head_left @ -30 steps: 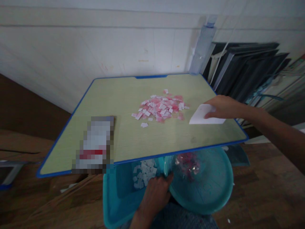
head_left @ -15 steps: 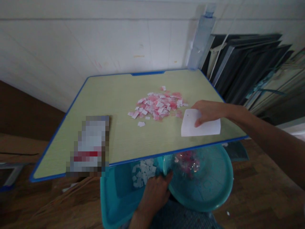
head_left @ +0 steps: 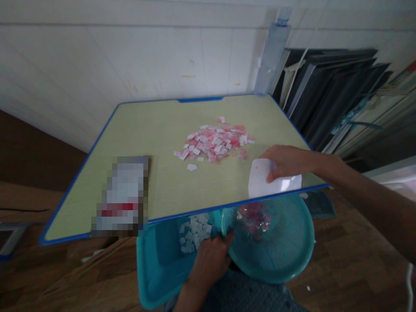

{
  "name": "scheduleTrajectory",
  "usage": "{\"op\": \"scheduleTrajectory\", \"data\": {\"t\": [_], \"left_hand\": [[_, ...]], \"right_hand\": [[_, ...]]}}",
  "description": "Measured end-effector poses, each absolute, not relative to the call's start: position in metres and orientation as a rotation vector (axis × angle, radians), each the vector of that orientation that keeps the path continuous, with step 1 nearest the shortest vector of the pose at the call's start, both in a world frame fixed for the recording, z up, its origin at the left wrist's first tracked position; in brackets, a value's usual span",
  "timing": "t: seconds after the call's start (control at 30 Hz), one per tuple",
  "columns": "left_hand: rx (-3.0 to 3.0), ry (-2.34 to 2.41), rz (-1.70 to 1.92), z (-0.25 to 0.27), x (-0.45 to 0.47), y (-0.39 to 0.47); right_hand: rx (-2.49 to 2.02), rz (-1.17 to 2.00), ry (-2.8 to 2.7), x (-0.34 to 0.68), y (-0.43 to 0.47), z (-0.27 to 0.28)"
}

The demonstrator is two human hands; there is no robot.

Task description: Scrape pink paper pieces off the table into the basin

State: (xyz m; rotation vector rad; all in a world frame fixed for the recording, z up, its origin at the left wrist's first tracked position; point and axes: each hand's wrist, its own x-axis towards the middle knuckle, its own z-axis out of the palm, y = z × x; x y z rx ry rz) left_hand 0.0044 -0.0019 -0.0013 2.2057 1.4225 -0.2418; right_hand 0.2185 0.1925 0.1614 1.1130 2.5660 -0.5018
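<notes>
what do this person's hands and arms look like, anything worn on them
The left hand and right hand are bare, without gloves. The visible forearms show no sleeves, watch or bracelet; no rings can be made out.

Right hand (head_left: 282,164) pinches, thumb uppermost, near the worktop (head_left: 156,125)'s right front corner; left hand (head_left: 212,255), back upward, below the front edge.

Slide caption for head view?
Right hand holds a flat white piece near a pink-and-white pile on the table.

forearms (head_left: 352,178) bare | fingers (head_left: 229,237) bare | lap cloth (head_left: 248,292): dark blue-grey, speckled
</notes>
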Motion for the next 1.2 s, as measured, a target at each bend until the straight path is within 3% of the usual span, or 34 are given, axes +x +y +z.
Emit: {"op": "scheduleTrajectory", "data": {"t": [0.43,0.63,0.8,1.0,1.2], "left_hand": [[2.224,1.425,-0.261,-0.005,0.004,-0.004],[2.224,1.414,-0.228,-0.006,0.003,-0.003],[2.224,1.412,-0.211,-0.005,0.004,-0.004],[2.227,1.421,-0.197,-0.004,0.004,-0.004],[2.229,1.422,-0.195,-0.003,0.004,-0.005]], "right_hand": [[1.198,-0.25,2.565,0.223,0.173,0.163],[1.207,0.013,2.696,0.241,0.133,0.159],[1.232,0.057,2.804,0.262,0.097,0.161],[1.241,0.377,2.755,0.271,0.086,0.158],[1.234,0.352,2.86,0.274,0.083,0.157]]}}
